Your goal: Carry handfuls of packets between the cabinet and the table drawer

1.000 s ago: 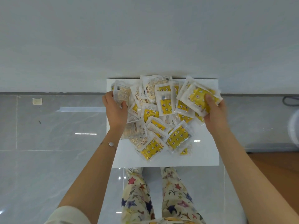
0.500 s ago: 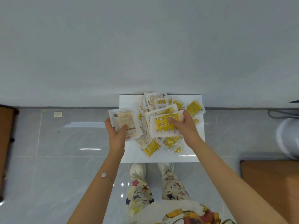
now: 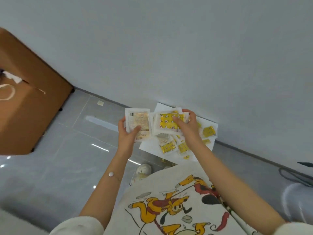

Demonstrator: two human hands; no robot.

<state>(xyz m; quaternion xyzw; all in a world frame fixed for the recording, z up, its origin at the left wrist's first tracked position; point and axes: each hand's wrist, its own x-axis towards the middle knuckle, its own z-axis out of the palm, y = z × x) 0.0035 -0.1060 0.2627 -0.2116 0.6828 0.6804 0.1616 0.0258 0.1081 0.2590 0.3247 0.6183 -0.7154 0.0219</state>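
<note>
Head view, tilted, looks down on a person standing at a small white table [image 3: 149, 146] set against a grey wall [image 3: 169, 48]. Left hand [image 3: 128, 133] holds a pale sachet [image 3: 138, 122] raised above the table's left edge, printed back facing up with a barcode near its top corner; the thumb lies across the sachet's lower face and the fingers curl behind its left edge, so this grip is clenched round the sachet. Right hand [image 3: 186, 124] grasps a small stack of yellow sachets [image 3: 167, 123], thumb pressed on the top one's patterned face and fingers wrapped over the far edge; that grip is closed on the stack. The two held lots sit just beside each other, edges near or touching; which one, the blur does not let me tell. Below and to the right of the hands, loose yellow sachets [image 3: 169, 146] lie scattered on the table, one [image 3: 209, 131] lying apart near the right edge beside the wall.

A thin bracelet with a pale bead [image 3: 111, 174] circles the left forearm. The person wears a cream shirt printed with a yellow cartoon figure [image 3: 169, 206], and a white shoe [image 3: 144, 169] shows on the grey tiled floor [image 3: 59, 167]. At far left stands a brown cardboard box [image 3: 25, 107] with torn tape on top. A dark cable [image 3: 296, 173] trails on the floor at far right.
</note>
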